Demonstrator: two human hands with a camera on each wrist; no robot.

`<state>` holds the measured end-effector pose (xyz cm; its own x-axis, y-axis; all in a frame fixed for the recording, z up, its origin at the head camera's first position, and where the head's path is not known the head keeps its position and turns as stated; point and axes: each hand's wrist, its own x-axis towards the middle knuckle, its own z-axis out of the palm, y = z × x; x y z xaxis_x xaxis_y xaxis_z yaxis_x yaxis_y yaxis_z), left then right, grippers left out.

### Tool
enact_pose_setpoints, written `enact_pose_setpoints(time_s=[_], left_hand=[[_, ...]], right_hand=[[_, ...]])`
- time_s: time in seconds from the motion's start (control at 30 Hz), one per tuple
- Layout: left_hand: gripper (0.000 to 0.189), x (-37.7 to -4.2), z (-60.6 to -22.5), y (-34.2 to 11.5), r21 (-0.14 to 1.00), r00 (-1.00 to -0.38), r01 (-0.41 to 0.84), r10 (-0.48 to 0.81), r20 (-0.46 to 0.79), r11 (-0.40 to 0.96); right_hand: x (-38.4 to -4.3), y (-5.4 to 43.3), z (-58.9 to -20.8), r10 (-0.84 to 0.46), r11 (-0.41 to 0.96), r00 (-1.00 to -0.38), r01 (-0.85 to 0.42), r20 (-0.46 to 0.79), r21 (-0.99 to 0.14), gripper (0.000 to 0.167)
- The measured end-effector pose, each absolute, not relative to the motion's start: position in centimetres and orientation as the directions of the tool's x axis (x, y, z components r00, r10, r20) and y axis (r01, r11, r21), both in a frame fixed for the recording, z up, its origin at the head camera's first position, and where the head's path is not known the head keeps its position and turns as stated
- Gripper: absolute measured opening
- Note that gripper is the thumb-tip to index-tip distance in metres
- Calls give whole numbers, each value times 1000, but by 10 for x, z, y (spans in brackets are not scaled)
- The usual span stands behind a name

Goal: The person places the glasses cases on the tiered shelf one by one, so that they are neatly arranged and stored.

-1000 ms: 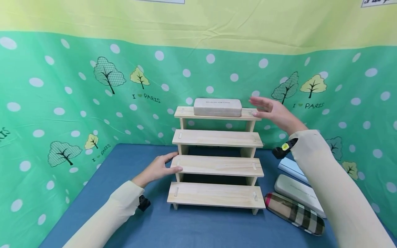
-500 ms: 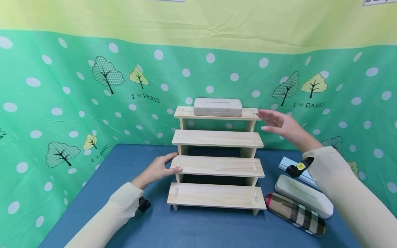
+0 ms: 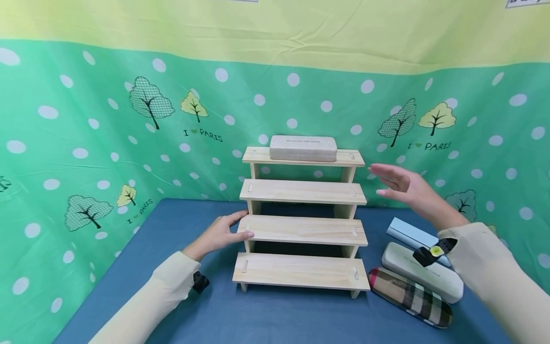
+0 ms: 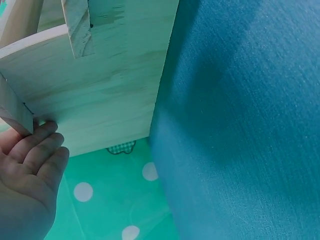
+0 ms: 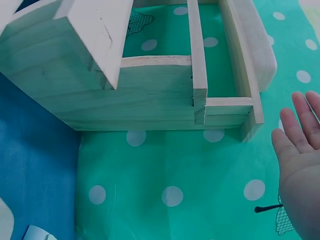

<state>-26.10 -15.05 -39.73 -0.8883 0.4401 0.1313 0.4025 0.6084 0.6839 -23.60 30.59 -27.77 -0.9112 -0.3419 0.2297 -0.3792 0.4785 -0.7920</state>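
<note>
A pale wooden stepped display rack with several tiers stands on the blue cloth. My left hand holds the left end of its second-lowest step, thumb on top; in the left wrist view the fingers lie against the side panel. On the top step sits a grey glasses case, lid down, with small lettering. My right hand hovers to the right of the upper steps, holding nothing. Its fingers are straight and apart from the rack in the right wrist view.
Right of the rack lie a plaid case, a light grey case and a light blue case, the last partly behind the right wrist camera. A green polka-dot curtain hangs close behind the rack.
My right hand has moved away from beside the grey glasses case, down and to the right. The left hand, the rack and the case have stayed put.
</note>
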Motion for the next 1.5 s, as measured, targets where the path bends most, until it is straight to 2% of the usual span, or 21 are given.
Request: enact_pose_setpoints(time_s=[0.2,0.73,0.93,1.17,1.5], left_hand=[[78,-261,-400,-150,691,-892,389,437,117,608],[78,-261,-402,-153,683,-890,401,437,132,610],[77,-259,-402,-151,696,-896,386,427,125,605],[77,-259,-402,-150,701,-898,384,421,131,602],[77,-259,-399,-149,696,-893,394,430,135,600]], right_hand=[[-226,310,-286,-327,488,-921,-357,213,-796,60],[-200,324,-323,-405,445,-880,-426,247,-788,62],[-189,335,-344,-395,446,-883,-424,252,-788,59],[-176,341,-373,-381,382,-888,-404,257,-831,57],[-147,354,-398,-348,410,-906,-379,242,-830,53]])
